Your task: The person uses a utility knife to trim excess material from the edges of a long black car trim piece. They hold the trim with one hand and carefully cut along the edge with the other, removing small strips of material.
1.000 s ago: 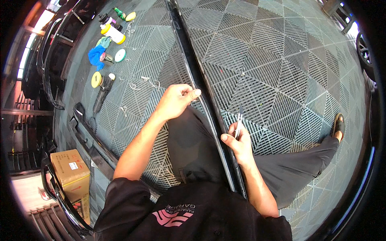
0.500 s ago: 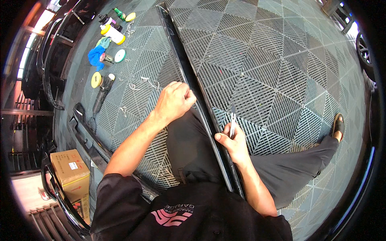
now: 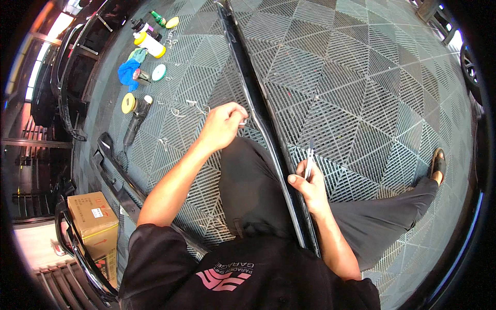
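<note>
A long, glossy black trim strip [image 3: 258,103] slants from my lap up past the top of the view, with a pale line along its left edge. Just left of it is my left hand [image 3: 223,126], fingers curled in a pinch. A small whitish strip [image 3: 243,122] shows at those fingertips; its exact kind is unclear. My right hand [image 3: 312,192] is closed around a slim utility knife [image 3: 309,165], dark tip pointing away from me. The thumb of that hand rests at the trim's right edge.
Whitish scraps [image 3: 196,106] lie on the grey slatted floor tiles [image 3: 356,98]. To the left are a polisher [image 3: 135,124], a blue cloth [image 3: 128,72], a white-and-yellow bottle [image 3: 150,44] and a green bottle [image 3: 158,19]. Nearer sit black trim parts [image 3: 116,175] and a cardboard box [image 3: 94,219].
The trim's far end has shifted right, and my right hand with the knife has moved slightly right. My left hand is now farther from the trim, with the whitish strip showing at its fingertips.
</note>
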A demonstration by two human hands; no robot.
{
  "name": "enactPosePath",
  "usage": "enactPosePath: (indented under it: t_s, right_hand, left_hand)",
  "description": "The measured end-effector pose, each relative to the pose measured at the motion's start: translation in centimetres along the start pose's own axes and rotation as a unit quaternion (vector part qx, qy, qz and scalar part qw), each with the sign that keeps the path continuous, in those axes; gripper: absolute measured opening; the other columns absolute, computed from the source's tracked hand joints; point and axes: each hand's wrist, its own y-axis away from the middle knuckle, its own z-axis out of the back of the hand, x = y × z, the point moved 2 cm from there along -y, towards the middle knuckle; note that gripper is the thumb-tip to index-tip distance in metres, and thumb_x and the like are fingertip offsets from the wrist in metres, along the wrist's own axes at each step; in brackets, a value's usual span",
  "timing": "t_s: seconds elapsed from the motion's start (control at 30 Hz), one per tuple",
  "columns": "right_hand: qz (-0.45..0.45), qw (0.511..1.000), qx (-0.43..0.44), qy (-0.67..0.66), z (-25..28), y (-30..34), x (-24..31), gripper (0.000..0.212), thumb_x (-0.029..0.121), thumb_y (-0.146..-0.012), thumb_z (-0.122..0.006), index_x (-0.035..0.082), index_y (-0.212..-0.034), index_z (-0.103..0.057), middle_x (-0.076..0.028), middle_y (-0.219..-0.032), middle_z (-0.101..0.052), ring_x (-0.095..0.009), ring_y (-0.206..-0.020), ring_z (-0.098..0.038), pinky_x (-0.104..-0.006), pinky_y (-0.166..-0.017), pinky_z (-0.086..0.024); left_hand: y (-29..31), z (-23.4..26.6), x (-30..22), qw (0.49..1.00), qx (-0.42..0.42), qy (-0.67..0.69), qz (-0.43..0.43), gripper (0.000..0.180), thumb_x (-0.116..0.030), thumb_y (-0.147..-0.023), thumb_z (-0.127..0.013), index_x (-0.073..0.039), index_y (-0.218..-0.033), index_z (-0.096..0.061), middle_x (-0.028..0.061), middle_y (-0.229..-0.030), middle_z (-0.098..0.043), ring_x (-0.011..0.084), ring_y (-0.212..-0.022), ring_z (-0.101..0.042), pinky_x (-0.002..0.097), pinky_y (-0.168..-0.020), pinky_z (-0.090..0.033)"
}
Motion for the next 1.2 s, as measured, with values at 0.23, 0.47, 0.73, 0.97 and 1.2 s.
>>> enactPosePath:
  t_s: [0.23,0.47,0.73,0.97,1.2]
  right_hand:
    - [-0.002,1.000,-0.003,-0.002,-0.6,0.1,0.0,0.032,0.009,-0.080,-0.080,0.011,-0.089,-0.050,0.008,-0.074,-0.043,-0.003,-0.065,-0.039,-0.0208,-0.056,-0.034]
    - [0.001,1.000,-0.010,0.011,-0.5,0.1,-0.6,0.032,0.010,-0.079,-0.081,0.010,-0.089,-0.050,0.007,-0.074,-0.044,-0.003,-0.064,-0.040,-0.0205,-0.056,-0.035]
    - [-0.006,0.998,-0.032,0.045,-0.7,0.0,-1.7,0.034,0.013,-0.078,-0.082,0.010,-0.087,-0.049,0.007,-0.073,-0.045,-0.005,-0.064,-0.040,-0.0222,-0.057,-0.037]
    - [-0.027,0.999,-0.027,-0.016,-0.6,-0.4,-1.9,0.032,0.009,-0.080,-0.079,0.011,-0.089,-0.048,0.008,-0.073,-0.044,-0.003,-0.063,-0.039,-0.0206,-0.055,-0.035]
    - [-0.052,0.995,-0.051,-0.070,1.2,-1.6,-2.0,0.036,0.005,-0.086,-0.073,0.004,-0.118,-0.057,0.008,-0.069,-0.055,-0.001,-0.058,-0.043,-0.0204,-0.053,-0.032]
  left_hand:
    - [0.3,-0.9,-1.4,0.997,0.000,-0.077,0.013,0.046,-0.044,-0.096,-0.063,0.001,-0.083,-0.064,0.0092,-0.065,-0.063,0.0171,-0.062,-0.060,0.0356,-0.059,-0.049]
    - [-0.2,0.0,-0.8,0.994,0.091,-0.029,0.054,0.042,-0.040,-0.096,-0.064,-0.001,-0.080,-0.065,0.0045,-0.066,-0.066,0.0114,-0.059,-0.061,0.0321,-0.056,-0.048]
    - [0.5,-1.2,-2.1,0.981,-0.016,-0.195,-0.005,0.025,-0.020,-0.087,-0.064,0.003,-0.077,-0.063,0.0175,-0.067,-0.063,0.0266,-0.062,-0.066,0.0406,-0.059,-0.050]
    - [1.3,-2.7,0.1,0.949,-0.123,-0.182,-0.226,0.014,-0.007,-0.075,-0.068,-0.002,-0.068,-0.056,0.0134,-0.067,-0.058,0.0280,-0.058,-0.061,0.0375,-0.054,-0.050]
    - [7.8,-6.8,-1.2,0.961,-0.021,-0.011,-0.274,0.018,-0.011,-0.088,-0.064,-0.004,-0.074,-0.057,0.0096,-0.063,-0.053,0.0229,-0.054,-0.056,0.0358,-0.052,-0.046]
